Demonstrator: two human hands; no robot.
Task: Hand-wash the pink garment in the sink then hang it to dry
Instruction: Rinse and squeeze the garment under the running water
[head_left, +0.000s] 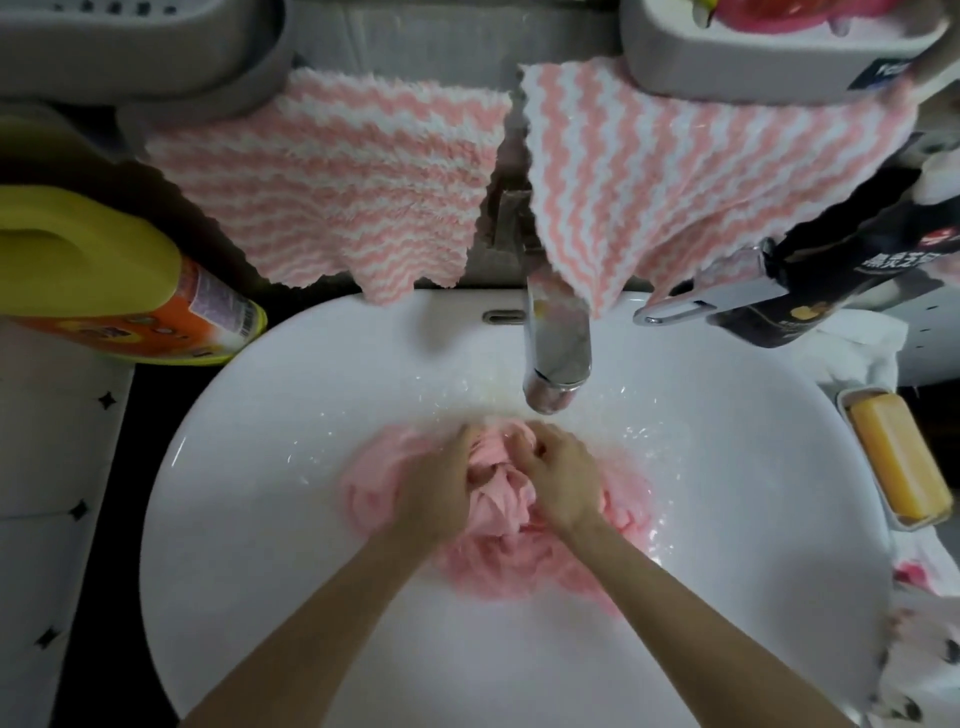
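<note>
The pink garment (498, 499) lies wet and bunched in the middle of the white sink (260, 467), just below the chrome tap (558, 353). My left hand (434, 483) presses on its left side with fingers closed over a fold. My right hand (558, 478) grips a bunched ridge of the cloth on the right. Both hands meet over the garment, and part of the fabric is hidden under them. Water glistens on the basin around the cloth.
Two pink-and-white striped towels (332, 182) (675, 171) hang above the sink. A yellow-capped detergent bottle (119, 291) stands at the left, a dark bottle (831, 270) at the right. A yellow soap bar (898, 457) rests in a dish on the right rim.
</note>
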